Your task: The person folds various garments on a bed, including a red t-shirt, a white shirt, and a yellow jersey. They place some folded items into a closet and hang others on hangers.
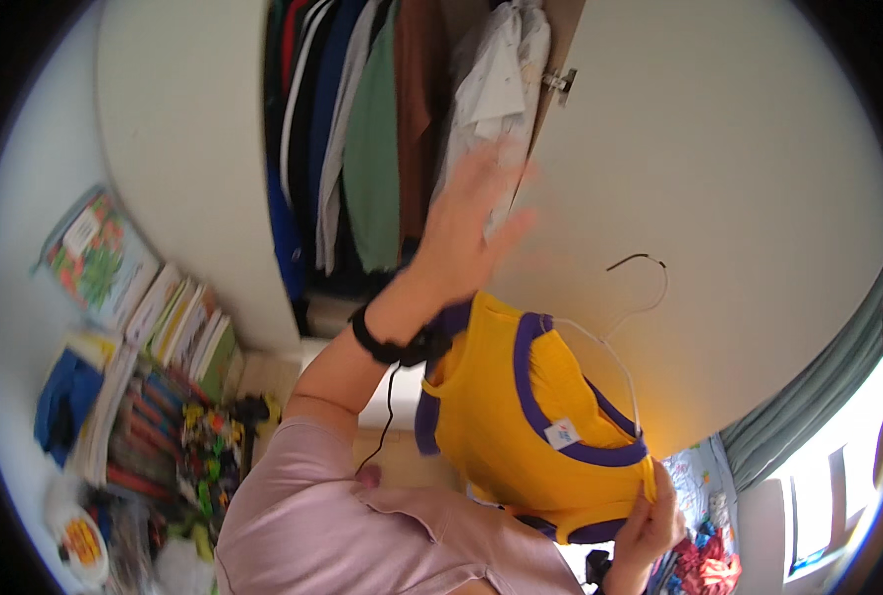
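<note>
A yellow sleeveless top with purple trim (486,416) hangs on a thin wire hanger (623,361), whose dark-tipped hook points up, away from me. My right hand (646,513) pinches the top at its right shoulder, by the end of the hanger. Raised before the wardrobe is my left hand (471,216), blurred, its fingers spread and nothing in it; a black watch is on that wrist. Behind its fingers hang white garments under clear plastic (493,97). Farther left in the wardrobe are a green garment (373,163) and several others.
An open wardrobe door (701,163) stands at the right, another white panel (188,149) at the left. Books (188,327) and toys (207,461) are piled at the lower left. Clothes (709,558) lie near a curtained window at the lower right.
</note>
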Demonstrator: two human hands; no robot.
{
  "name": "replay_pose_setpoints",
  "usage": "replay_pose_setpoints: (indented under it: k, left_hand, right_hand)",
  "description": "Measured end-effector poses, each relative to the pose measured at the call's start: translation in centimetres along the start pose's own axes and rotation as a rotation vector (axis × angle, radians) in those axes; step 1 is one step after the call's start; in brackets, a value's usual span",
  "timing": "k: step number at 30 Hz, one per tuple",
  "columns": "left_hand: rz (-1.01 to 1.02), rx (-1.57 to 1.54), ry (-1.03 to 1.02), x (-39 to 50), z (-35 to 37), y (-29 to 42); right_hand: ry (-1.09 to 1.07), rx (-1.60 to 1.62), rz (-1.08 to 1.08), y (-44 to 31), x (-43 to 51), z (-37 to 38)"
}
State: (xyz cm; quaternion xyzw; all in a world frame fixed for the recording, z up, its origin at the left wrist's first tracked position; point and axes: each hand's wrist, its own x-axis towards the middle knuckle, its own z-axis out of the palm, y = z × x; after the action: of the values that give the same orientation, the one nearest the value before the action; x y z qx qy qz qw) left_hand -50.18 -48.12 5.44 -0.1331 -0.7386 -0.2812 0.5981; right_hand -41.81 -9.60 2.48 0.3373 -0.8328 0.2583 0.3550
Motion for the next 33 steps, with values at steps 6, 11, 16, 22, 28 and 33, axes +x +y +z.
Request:
replay_pose_setpoints:
  k: [6, 11, 16, 22, 28, 33]
  left_hand:
    - [-0.019, 0.399, 0.174, 14.1, 7.4, -14.7]
    - [0.655, 0.616, 0.078, 20.2, 13.4, -11.9]
    - [0.642, 0.819, -0.27, 23.7, 11.9, -11.5]
    - [0.171, 1.773, -0.619, 23.2, 12.1, -12.6]
    - [0.243, 1.973, -0.851, 13.7, 17.5, -19.3]
    - [0.25, 1.746, -1.233, 5.6, 19.2, -26.0]
  right_hand:
    - [0.19, -0.286, 0.071, -3.7, 6.1, 1.4]
    - [0.424, -0.394, 0.177, -6.9, 5.6, 2.6]
    - [0.552, -0.363, 0.156, -6.9, 7.7, 4.6]
    - [0.548, -0.409, 0.038, -7.9, 15.4, 6.0]
    - [0.579, -0.419, 0.008, -6.8, 25.3, 9.1]
    - [0.591, -0.615, -0.15, -6.5, 35.9, 13.0]
